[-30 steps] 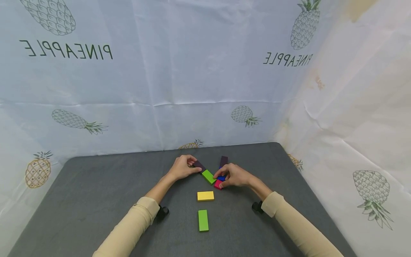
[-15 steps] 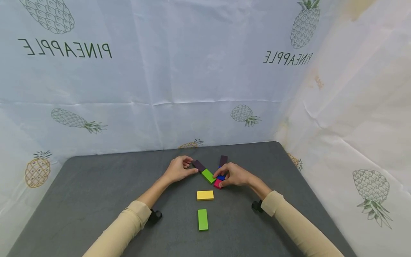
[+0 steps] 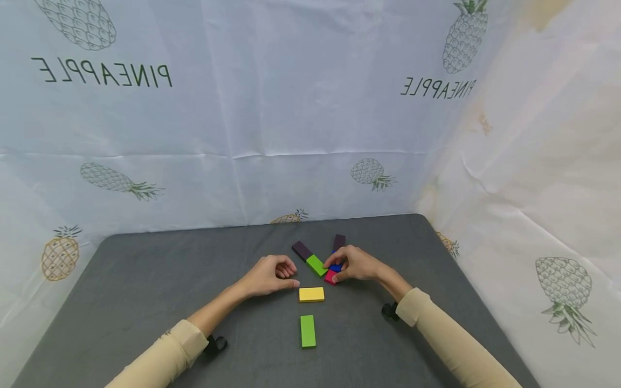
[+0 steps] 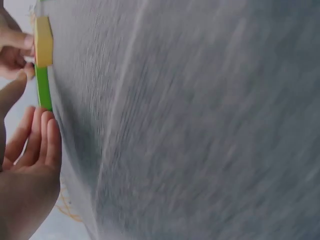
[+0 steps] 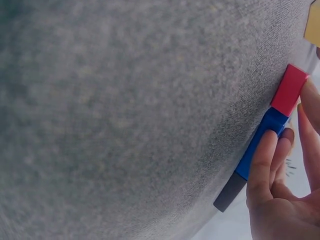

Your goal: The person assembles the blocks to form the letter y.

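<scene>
My left hand (image 3: 269, 276) hovers just left of the yellow block (image 3: 311, 294), thumb near its left end, fingers loosely bent around nothing. My right hand (image 3: 358, 264) pinches the red block (image 5: 290, 90) between thumb and index finger, while other fingertips lie against the blue block (image 5: 254, 150). Red, blue and a dark block (image 3: 339, 242) form one slanted row, partly covered by that hand. To its left, a green block (image 3: 316, 265) and another dark block (image 3: 302, 249) make a second row, so the two rows converge toward me.
A second green block (image 3: 308, 331) lies lengthwise nearer me, below the yellow one. The grey tabletop (image 3: 160, 291) ends at a white pineapple-print cloth (image 3: 291, 124) behind and to the right. Each wrist carries a black device.
My left hand has let go of the left dark block and moved back toward me, down beside the yellow block. The right hand stays in place at the red block.
</scene>
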